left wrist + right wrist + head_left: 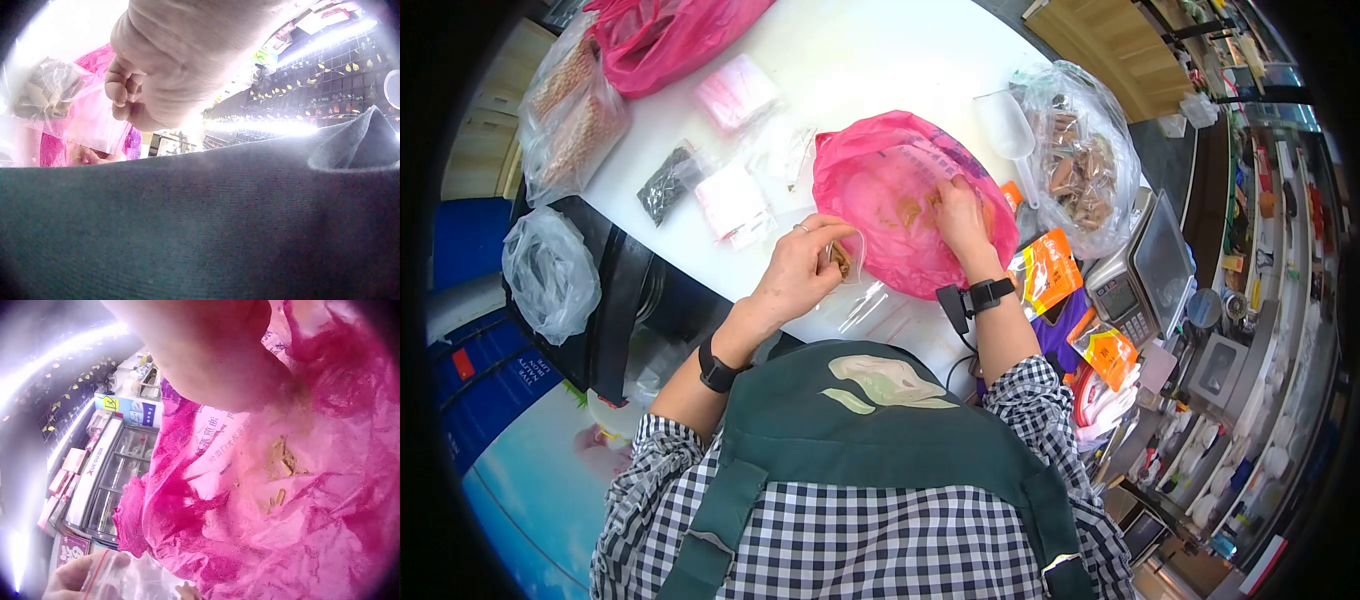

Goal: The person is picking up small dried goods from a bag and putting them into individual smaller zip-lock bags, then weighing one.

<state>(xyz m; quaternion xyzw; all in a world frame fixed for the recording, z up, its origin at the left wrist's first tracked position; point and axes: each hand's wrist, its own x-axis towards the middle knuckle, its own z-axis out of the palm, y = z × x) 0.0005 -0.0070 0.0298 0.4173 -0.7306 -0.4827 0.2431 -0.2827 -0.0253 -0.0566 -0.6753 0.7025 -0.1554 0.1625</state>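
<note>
My left hand point(795, 265) pinches a small clear zip bag point(856, 255) with brown dried pieces inside, just left of an open pink plastic bag point(850, 190). The zip bag's red seal line shows near the left fingers point(72, 575) in the right wrist view. My right hand point(963, 222) reaches down into the pink bag, fingers bent toward its bottom. Loose brown pieces point(284, 459) lie there on the pink plastic, close to that hand. Its fingertips are largely hidden, and I cannot tell whether they grip any pieces.
Right of the pink bag are a white scoop point(1006, 125), a clear bag of brown packets point(1085, 160), orange pouches point(1048, 270) and a scale point(1120, 300). To the left lie stacks of small bags point(732, 203), a dark packet point(668, 185) and a bag of nuts point(575, 130).
</note>
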